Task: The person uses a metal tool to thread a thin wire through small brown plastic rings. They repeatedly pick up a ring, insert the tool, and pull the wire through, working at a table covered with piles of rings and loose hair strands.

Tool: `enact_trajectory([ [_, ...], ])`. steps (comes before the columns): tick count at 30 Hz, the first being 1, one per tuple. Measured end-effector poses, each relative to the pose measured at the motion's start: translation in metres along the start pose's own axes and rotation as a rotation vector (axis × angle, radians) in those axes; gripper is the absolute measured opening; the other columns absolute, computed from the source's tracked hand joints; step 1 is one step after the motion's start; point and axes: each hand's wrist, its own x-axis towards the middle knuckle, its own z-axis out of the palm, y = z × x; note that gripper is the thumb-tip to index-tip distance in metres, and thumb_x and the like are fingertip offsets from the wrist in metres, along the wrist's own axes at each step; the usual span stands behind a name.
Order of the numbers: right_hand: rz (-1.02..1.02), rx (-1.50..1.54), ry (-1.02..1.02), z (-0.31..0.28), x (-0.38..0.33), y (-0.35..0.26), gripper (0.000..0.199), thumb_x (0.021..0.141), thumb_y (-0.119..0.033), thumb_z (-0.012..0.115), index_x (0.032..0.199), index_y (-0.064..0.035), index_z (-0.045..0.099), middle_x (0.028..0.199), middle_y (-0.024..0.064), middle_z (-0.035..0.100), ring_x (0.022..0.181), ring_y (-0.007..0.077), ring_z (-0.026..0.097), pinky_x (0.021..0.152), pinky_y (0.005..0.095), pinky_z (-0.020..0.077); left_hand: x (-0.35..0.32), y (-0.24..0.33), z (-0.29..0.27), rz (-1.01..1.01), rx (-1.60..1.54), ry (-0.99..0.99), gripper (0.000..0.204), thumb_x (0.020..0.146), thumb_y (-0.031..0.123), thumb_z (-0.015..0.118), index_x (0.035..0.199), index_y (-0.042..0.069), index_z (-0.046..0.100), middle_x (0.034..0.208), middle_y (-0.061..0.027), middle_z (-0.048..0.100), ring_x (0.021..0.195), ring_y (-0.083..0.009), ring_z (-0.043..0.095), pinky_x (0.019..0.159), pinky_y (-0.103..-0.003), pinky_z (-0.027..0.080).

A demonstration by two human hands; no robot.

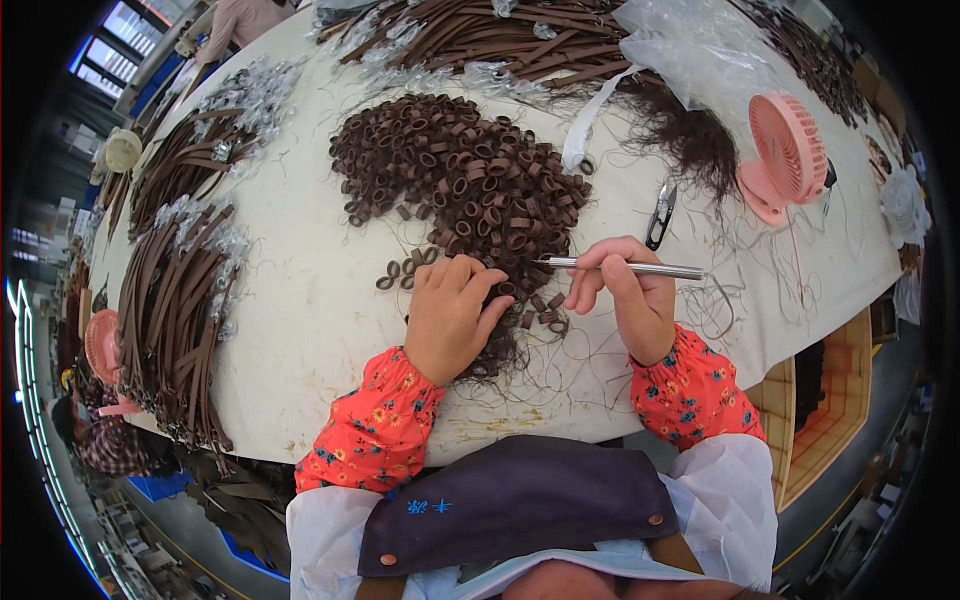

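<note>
My left hand is closed at the near edge of a heap of small brown strap loops, with thumb and forefinger pinched round one brown loop. A slim silver metal pen-like tool is gripped in my right hand, between thumb and fingers. It lies nearly level, its thin tip pointing left, close to the loops beside my left fingers. Several loose loops and tangled dark threads lie between my hands. Black-handled thread snips rest beyond my right hand, touched by neither.
Bundles of brown straps lie on the left of the white-covered table, more straps at the back. A pink fan stands far right, near clear plastic bags. A wooden-sided box sits below the right edge.
</note>
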Motion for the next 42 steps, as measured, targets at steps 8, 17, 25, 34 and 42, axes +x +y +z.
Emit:
enact_trajectory([
  [8,-0.142,0.009,-0.01,-0.006,0.0,0.007,0.025,0.101,-0.019,0.041,0.109,0.0022,0.052,0.077,0.0086,0.06,0.072,0.0152,0.06,0.072,0.0291,0.0489,-0.001,0.015,-0.011,-0.191,-0.893,0.122,0.017,0.084,0.0,0.065,0.1,0.004,0.062,0.1,-0.0056,0.062,0.067,-0.0075,0.05,0.059,-0.02,0.041],
  [17,-0.063,-0.264,-0.166,0.008,-0.004,0.008,0.029,0.086,-0.006,0.067,0.112,-0.0039,0.055,0.095,0.0078,0.063,0.088,0.0146,0.063,0.075,0.0278,0.051,-0.008,0.021,-0.001,0.047,-0.406,0.154,0.027,0.074,0.005,0.076,0.098,0.004,0.063,0.087,-0.0078,0.067,0.069,-0.0196,0.061,0.06,-0.03,0.048],
  [25,-0.118,-0.372,-0.161,0.008,-0.005,0.017,0.034,0.078,-0.002,0.071,0.109,-0.0062,0.057,0.093,0.0089,0.063,0.082,0.0175,0.065,0.071,0.0282,0.0527,-0.009,0.023,0.008,-0.067,-0.582,0.096,0.04,0.078,0.001,0.074,0.113,0.002,0.055,0.091,-0.008,0.067,0.071,-0.0105,0.061,0.063,-0.025,0.049],
  [34,-0.318,-0.578,-0.151,0.008,0.002,0.006,0.037,0.073,0.003,0.07,0.106,-0.0073,0.059,0.087,0.0087,0.062,0.076,0.0202,0.065,0.066,0.0289,0.0528,-0.007,0.012,0.005,-0.331,-1.056,-0.073,0.022,0.084,0.004,0.067,0.106,0.002,0.065,0.086,-0.0054,0.068,0.076,-0.0094,0.062,0.068,-0.022,0.048],
  [42,-0.313,-0.582,-0.153,0.01,0.0,0.007,0.036,0.072,0.003,0.07,0.105,-0.0073,0.059,0.086,0.0096,0.062,0.074,0.0216,0.064,0.064,0.0296,0.0527,-0.007,0.014,0.004,-0.268,-0.856,-0.009,0.009,0.088,0.002,0.063,0.096,0.001,0.066,0.085,-0.0054,0.066,0.07,-0.0076,0.059,0.064,-0.021,0.047],
])
